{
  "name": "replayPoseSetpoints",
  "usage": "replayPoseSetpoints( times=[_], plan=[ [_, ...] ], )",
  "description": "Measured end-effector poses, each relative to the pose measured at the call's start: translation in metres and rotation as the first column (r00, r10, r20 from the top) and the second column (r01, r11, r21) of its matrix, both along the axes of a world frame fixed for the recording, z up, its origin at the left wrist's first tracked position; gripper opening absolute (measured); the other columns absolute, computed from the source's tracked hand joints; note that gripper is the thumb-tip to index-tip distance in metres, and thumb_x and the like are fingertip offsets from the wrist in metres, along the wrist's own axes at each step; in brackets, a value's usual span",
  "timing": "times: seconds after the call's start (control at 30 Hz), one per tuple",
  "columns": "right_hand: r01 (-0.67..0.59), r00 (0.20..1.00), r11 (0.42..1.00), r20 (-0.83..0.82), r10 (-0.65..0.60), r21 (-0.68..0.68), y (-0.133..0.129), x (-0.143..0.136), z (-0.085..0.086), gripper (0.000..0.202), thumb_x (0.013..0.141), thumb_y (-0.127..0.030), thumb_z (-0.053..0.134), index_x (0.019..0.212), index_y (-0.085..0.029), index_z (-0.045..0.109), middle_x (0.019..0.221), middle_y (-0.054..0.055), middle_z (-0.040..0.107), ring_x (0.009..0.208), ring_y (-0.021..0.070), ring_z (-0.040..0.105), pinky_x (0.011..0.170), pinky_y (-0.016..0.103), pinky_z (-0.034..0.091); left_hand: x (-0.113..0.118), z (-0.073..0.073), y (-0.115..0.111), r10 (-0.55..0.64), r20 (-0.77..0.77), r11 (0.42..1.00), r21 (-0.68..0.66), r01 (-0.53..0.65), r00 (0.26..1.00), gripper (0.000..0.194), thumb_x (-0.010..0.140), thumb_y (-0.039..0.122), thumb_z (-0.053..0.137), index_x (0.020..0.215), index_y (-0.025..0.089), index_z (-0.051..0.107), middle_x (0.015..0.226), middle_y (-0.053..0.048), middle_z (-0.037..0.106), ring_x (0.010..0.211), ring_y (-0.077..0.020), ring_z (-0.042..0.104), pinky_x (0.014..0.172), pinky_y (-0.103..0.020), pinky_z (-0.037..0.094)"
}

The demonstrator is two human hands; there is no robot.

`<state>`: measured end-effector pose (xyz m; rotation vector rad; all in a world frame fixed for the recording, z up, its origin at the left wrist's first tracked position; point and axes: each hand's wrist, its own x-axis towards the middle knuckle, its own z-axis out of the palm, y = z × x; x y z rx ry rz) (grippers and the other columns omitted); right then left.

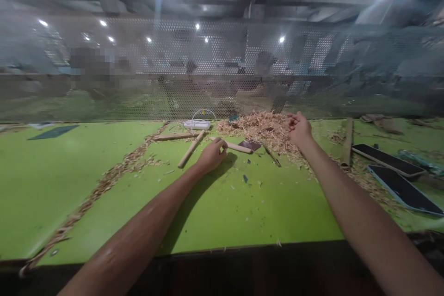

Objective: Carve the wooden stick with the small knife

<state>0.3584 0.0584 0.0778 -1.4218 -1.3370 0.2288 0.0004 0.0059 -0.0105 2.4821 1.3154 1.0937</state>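
Note:
My left hand (212,154) is over the green table, its fingers curled at the left end of a short, pale, round wooden stick (239,148). Part of that stick is hidden behind the fingers. A second wooden stick (191,149) lies slantwise just left of this hand. My right hand (299,132) is raised at the right side of a heap of wood shavings (260,125), with its fingers bent loosely and somewhat apart. Nothing shows in it. A dark flat piece (250,145) and a thin pointed tool (272,155) lie between the hands.
A white box with a cable (197,124) stands near the perforated screen (215,69) at the back. Two phones (388,159) and a flat wooden strip (347,143) lie at the right. Shavings fill a seam (114,180) at the left. People are blurred behind the screen.

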Motion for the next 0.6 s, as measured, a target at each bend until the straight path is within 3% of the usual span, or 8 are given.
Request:
replayPoseSetpoints(
  times=[0.07, 0.13, 0.23, 0.43, 0.6],
  plan=[
    [-0.204, 0.902, 0.978, -0.381, 0.202, 0.038, -0.006, -0.012, 0.008, 0.050, 0.106, -0.058, 0.034, 0.088, -0.022, 0.063, 0.062, 0.001, 0.043, 0.054, 0.0150, 0.030, 0.057, 0.032, 0.031, 0.001, 0.002, -0.001, 0.013, -0.004, 1.000, 0.006, -0.013, 1.000, 0.010, 0.095, 0.014, 0.057, 0.096, 0.019, 0.066, 0.106, -0.007, 0.066, 0.080, -0.0175, 0.063, 0.073, -0.032, 0.052],
    [-0.378, 0.740, 0.918, -0.558, 0.377, 0.119, -0.013, -0.031, 0.011, 0.039, 0.101, -0.056, 0.047, 0.087, -0.024, 0.065, 0.063, 0.002, 0.045, 0.056, 0.0155, 0.029, 0.056, 0.030, 0.029, 0.003, 0.006, -0.003, 0.018, -0.009, 1.000, 0.019, -0.018, 1.000, 0.009, 0.097, 0.016, 0.057, 0.097, 0.019, 0.066, 0.107, -0.008, 0.067, 0.083, -0.0187, 0.063, 0.073, -0.032, 0.052],
    [-0.559, 0.602, 0.817, -0.608, 0.518, 0.143, -0.025, -0.072, 0.005, 0.031, 0.095, -0.052, 0.062, 0.090, -0.022, 0.068, 0.067, 0.001, 0.046, 0.058, 0.0143, 0.031, 0.055, 0.028, 0.028, 0.008, 0.013, -0.009, 0.017, -0.025, 0.998, 0.058, -0.015, 1.000, 0.008, 0.099, 0.019, 0.058, 0.100, 0.020, 0.066, 0.110, -0.009, 0.068, 0.092, -0.0214, 0.065, 0.076, -0.033, 0.052],
    [-0.794, 0.482, 0.608, -0.608, 0.631, 0.003, -0.052, -0.148, -0.018, 0.030, 0.094, -0.044, 0.065, 0.083, -0.017, 0.067, 0.072, 0.000, 0.043, 0.061, 0.0118, 0.030, 0.056, 0.025, 0.031, 0.017, 0.029, -0.025, 0.048, -0.157, 0.990, 0.138, -0.027, 0.986, 0.022, 0.101, 0.031, 0.063, 0.120, 0.020, 0.064, 0.121, -0.011, 0.070, 0.113, -0.0287, 0.062, 0.098, -0.045, 0.048],
    [-0.803, 0.483, 0.595, -0.619, 0.619, -0.032, -0.065, -0.161, -0.022, 0.028, 0.095, -0.040, 0.066, 0.083, -0.015, 0.069, 0.073, -0.001, 0.041, 0.063, 0.0114, 0.030, 0.058, 0.025, 0.034, 0.018, 0.029, -0.025, -0.080, -0.237, 0.986, 0.127, 0.113, 0.968, 0.017, 0.104, 0.023, 0.054, 0.100, 0.017, 0.070, 0.110, -0.012, 0.072, 0.105, -0.0264, 0.062, 0.092, -0.040, 0.045]
  ],
)
